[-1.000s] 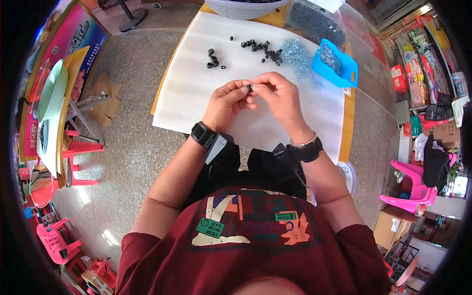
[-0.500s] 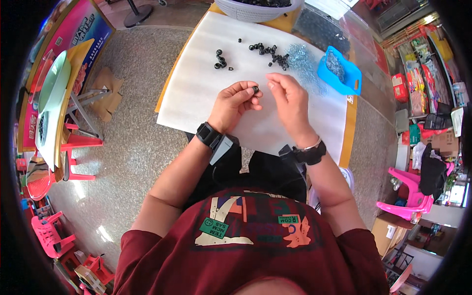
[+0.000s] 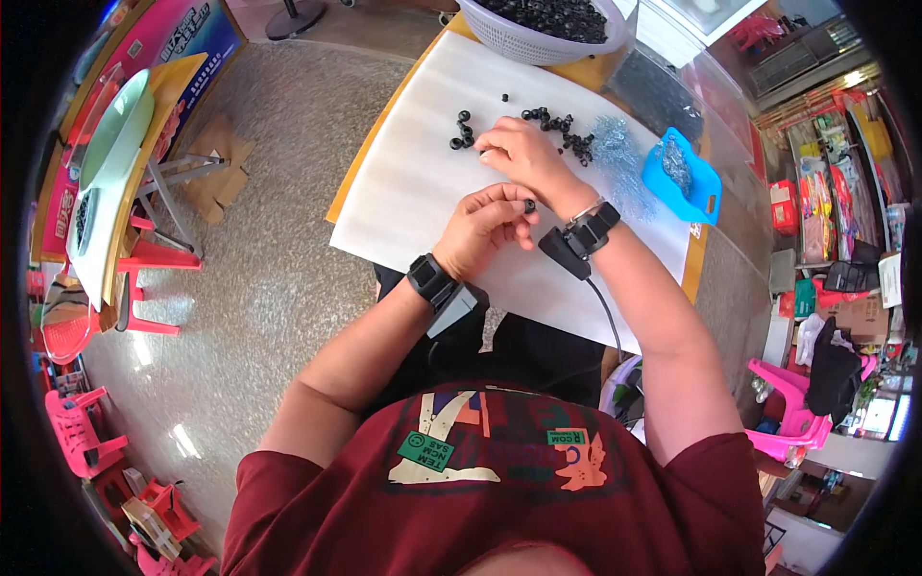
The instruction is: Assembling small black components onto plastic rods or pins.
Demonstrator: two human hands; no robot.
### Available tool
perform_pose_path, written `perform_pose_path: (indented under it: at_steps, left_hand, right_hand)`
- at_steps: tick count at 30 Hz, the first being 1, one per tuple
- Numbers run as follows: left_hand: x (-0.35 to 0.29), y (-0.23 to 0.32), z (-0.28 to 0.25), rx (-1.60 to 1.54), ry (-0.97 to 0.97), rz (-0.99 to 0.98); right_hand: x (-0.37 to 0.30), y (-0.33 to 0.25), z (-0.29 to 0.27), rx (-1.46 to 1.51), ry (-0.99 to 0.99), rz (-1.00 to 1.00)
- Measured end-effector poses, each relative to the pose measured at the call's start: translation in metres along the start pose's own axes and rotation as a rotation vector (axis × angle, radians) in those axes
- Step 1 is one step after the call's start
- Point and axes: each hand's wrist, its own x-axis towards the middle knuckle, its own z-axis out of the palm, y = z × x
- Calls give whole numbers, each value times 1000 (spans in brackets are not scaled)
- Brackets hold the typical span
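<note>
A white-covered table (image 3: pixel 403 182) carries a lavender basket (image 3: pixel 514 43) at twelve o'clock and a blue tray (image 3: pixel 699 182) at three o'clock. At one o'clock from the left hand (image 3: pixel 480 226) is the right hand (image 3: pixel 528 156); its grip I cannot tell. The left thumb and finger are clamped on one small black piece (image 3: pixel 529 205).

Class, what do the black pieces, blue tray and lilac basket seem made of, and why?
Black pieces: shiny, perhaps plastic, given highlights; glass or metal possible.
Blue tray: probably smooth plastic, from its even colour.
Lilac basket: likely matte-looking moulded plastic, with regular wall holes.
</note>
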Motion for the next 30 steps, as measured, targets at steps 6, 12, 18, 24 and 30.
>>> perform_pose_path:
  at_steps: [6,12,18,24,30]
  left_hand:
    - [2,-3,1,-39,36,49]
    - [2,0,4,-31,77,74]
    - [4,-3,3,27,52,96]
    - [3,-4,6,74,42,98]
    - [3,-8,3,127,30,97]
  right_hand:
    - [-22,-18,-20,171,90,292]
    - [-63,-49,-47,765,285,628]
    - [-81,-80,-36,987,393,566]
    - [-89,-74,-24,883,419,549]
    - [-94,-84,-26,536,424,576]
